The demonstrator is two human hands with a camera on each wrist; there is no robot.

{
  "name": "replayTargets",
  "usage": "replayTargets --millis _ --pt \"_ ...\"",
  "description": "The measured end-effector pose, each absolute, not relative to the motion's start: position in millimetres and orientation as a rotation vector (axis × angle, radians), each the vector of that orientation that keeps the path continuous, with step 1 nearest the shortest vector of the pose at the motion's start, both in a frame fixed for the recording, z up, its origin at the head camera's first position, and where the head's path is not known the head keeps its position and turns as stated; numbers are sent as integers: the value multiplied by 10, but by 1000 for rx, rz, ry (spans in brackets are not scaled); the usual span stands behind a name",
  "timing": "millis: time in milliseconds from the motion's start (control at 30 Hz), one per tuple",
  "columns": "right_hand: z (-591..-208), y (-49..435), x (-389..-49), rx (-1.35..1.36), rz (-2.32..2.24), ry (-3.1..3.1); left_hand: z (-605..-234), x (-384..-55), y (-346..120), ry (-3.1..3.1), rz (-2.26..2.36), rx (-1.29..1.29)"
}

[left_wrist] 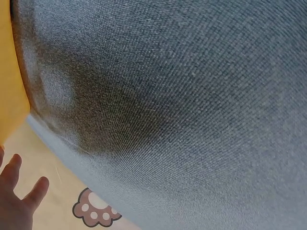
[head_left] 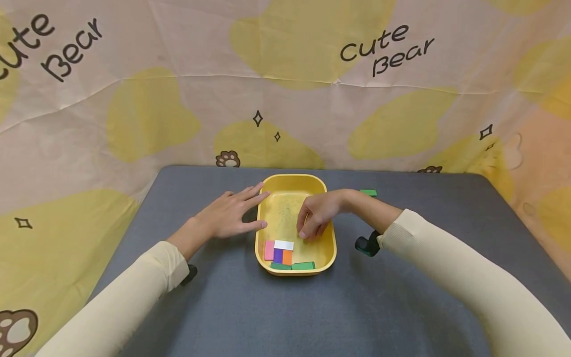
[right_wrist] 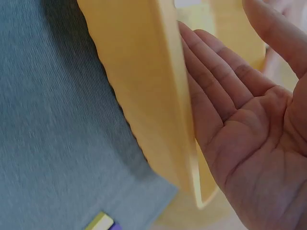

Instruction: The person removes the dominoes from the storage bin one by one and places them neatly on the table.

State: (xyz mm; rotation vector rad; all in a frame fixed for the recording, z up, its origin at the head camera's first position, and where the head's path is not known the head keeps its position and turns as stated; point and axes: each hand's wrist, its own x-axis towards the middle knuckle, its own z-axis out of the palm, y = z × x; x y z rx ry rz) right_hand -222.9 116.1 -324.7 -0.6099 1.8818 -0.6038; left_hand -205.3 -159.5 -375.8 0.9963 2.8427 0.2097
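Note:
A yellow tray (head_left: 330, 258) stands on the table, with the left hand (head_left: 229, 213) at its left side. That hand's fingers are spread, fingertips right at the rim. From the right, the right hand (head_left: 318, 213) reaches down into the tray, fingers bent toward its floor. Its palm shows in the right wrist view, with the fingertips behind the tray wall; I cannot tell whether they pinch anything. Nearer the tray's front lie a pink piece (head_left: 269, 250), a white piece (head_left: 283, 245), a purple piece (head_left: 278, 256), an orange piece (head_left: 287, 257) and two green pieces (head_left: 303, 266).
Behind the right wrist, another green piece (head_left: 369, 192) lies on the grey table (head_left: 290, 317). Each wrist wears a dark band (head_left: 368, 244). A printed cloth (head_left: 285, 109) hangs along the table's far edge.

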Motion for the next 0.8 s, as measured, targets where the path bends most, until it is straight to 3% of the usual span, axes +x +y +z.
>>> replayTargets --millis 800 --pt "-3443 892 -2077 -593 -419 1725 -3775 -2056 -1595 2846 213 1003"
